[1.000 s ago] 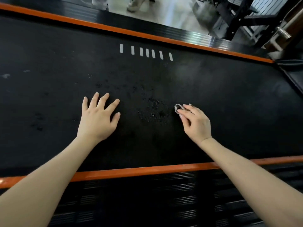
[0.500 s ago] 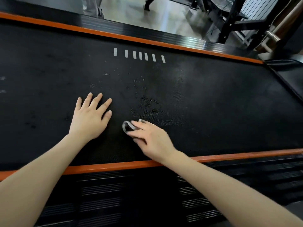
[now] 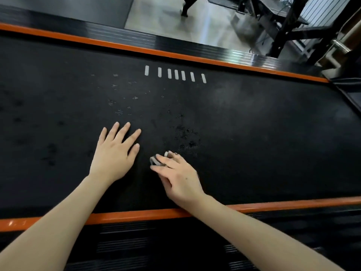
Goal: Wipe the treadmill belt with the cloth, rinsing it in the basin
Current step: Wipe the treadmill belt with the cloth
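Note:
The black treadmill belt (image 3: 254, 133) fills the middle of the head view, with wet dark spots and pale specks near its centre. My left hand (image 3: 114, 153) lies flat on the belt with fingers spread. Just to its right, my right hand (image 3: 177, 177) presses a small grey folded cloth (image 3: 155, 160) against the belt; the fingers cover most of the cloth, and only its left edge shows. The basin is not in view.
Orange strips run along the near edge (image 3: 293, 204) and the far edge (image 3: 175, 53) of the belt, each beside a black ribbed side rail. Several white marks (image 3: 175, 74) are printed on the belt. Black gym equipment frames (image 3: 283, 26) stand on the grey floor beyond.
My right hand slid the cloth from the right of the wet patch leftward and toward me, ending close to my left hand. The left hand stayed flat in place.

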Tool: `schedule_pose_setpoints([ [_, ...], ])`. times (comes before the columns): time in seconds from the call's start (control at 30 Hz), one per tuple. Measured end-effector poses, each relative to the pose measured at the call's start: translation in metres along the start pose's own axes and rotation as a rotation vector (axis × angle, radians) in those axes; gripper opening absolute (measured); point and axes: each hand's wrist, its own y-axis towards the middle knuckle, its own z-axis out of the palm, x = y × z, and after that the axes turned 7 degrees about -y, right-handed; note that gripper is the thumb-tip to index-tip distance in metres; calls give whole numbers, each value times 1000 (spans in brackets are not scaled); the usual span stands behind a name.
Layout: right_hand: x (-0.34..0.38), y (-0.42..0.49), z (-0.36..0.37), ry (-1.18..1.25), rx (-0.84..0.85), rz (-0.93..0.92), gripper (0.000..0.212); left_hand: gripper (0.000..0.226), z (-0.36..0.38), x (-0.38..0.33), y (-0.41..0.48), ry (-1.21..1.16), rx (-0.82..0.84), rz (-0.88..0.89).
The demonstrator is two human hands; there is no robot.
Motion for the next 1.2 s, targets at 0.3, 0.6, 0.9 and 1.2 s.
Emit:
schedule_pose_setpoints([
  [0.3, -130, 89, -5, -149, -72, 436, 22, 59, 1, -1, 0, -11, -8, -10],
  [0.6, -59, 29, -1, -8, 33, -217, 28, 58, 2, 0, -1, -7, -13, 3],
  [0.9, -133, 108, 22, -153, -115, 257, 23, 54, -2, 0, 2, -2, -22, 2],
  [1.2, -153, 117, 21, -154, -135, 68, 27, 48, -21, -6, 92, 33, -64, -9],
])
